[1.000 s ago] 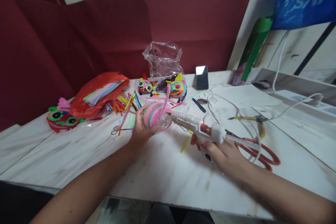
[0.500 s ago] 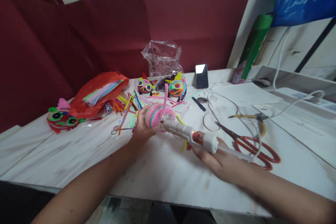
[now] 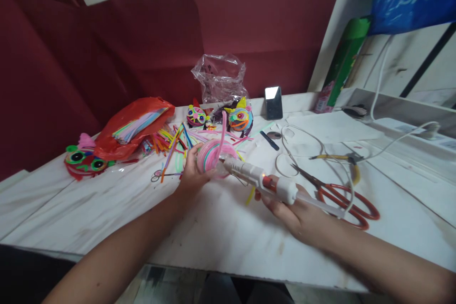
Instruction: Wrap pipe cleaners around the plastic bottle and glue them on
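Observation:
My left hand (image 3: pixel 194 171) is closed around a round form wound with pink and green pipe cleaners (image 3: pixel 208 156). One pink pipe cleaner end (image 3: pixel 223 133) sticks up from it. In my right hand (image 3: pixel 285 211) is a white hot glue gun (image 3: pixel 249 173), with a small light glowing on its body and a clear glue stick (image 3: pixel 318 205) jutting from the back. The gun's nozzle points at the pink form, close to its right side; whether it touches cannot be told. Orange-handled scissors (image 3: pixel 344 199) lie just beyond my right hand.
Loose pipe cleaners (image 3: pixel 171 140) and a red plastic bag (image 3: pixel 137 104) lie to the left, beside a finished animal face (image 3: pixel 85 161). Two more faces, one yellow-eared (image 3: pixel 240 116), stand at the back. A phone (image 3: pixel 273 103), pliers (image 3: pixel 337 158) and white cable (image 3: pixel 313 135) occupy the right.
The glue gun has shifted slightly right and up, its nozzle a little changed in position against the pink form. My left hand keeps its hold, almost unmoved.

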Demonstrator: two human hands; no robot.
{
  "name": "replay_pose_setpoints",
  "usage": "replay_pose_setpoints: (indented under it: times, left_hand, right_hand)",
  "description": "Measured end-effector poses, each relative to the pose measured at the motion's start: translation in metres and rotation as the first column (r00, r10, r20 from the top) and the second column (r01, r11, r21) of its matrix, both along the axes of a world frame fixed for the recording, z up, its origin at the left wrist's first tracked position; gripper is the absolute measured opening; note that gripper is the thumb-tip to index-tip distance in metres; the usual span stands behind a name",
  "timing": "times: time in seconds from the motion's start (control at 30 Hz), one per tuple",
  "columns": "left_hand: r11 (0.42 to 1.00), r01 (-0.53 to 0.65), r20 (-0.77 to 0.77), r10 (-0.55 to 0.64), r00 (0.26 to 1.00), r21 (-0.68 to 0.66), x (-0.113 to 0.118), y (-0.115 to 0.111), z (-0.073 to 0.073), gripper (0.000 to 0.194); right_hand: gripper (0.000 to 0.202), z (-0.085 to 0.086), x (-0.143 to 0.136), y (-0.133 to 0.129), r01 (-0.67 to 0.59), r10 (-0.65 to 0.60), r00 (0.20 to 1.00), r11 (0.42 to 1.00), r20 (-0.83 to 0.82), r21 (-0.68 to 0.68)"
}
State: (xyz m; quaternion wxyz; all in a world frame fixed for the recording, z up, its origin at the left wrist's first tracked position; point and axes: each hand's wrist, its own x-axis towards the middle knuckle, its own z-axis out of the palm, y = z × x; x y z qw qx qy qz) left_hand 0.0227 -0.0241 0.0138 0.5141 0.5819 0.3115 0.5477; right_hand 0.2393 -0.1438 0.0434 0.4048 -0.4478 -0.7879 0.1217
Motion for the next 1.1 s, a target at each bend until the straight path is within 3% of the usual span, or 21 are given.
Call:
replay_pose_setpoints:
  times: [0.27, 0.73, 0.9, 1.0, 1.1]
  left_hand:
    - [1.000, -0.008, -0.077, 0.007, 0.997, -0.014, -0.001, 0.001, -0.001, 0.083]
    - [1.000, -0.001, -0.040, 0.002, 0.999, 0.027, -0.003, 0.002, 0.002, 0.081]
    - [1.000, -0.028, 0.054, 0.028, 0.998, 0.003, -0.004, 0.006, 0.002, 0.074]
    - [0.999, -0.030, 0.108, 0.031, 0.994, -0.017, -0.004, 0.008, 0.004, 0.071]
    - [0.998, -0.037, 0.117, 0.043, 0.992, -0.057, -0.003, 0.009, 0.007, 0.070]
  right_hand:
    - [0.020, 0.001, -0.001, 0.000, 0.050, -0.050, 0.999, 0.999, -0.007, -0.004]
    - [0.029, 0.004, 0.003, 0.004, 0.111, -0.111, 0.994, 0.994, -0.021, 0.001]
    - [0.030, 0.001, 0.010, 0.005, 0.134, -0.133, 0.991, 0.991, -0.029, 0.024]
    - [0.027, -0.002, 0.022, 0.011, 0.201, -0.198, 0.976, 0.979, -0.086, 0.024]
    - [0.021, -0.003, 0.041, 0.027, 0.352, -0.348, 0.934, 0.935, -0.073, 0.049]
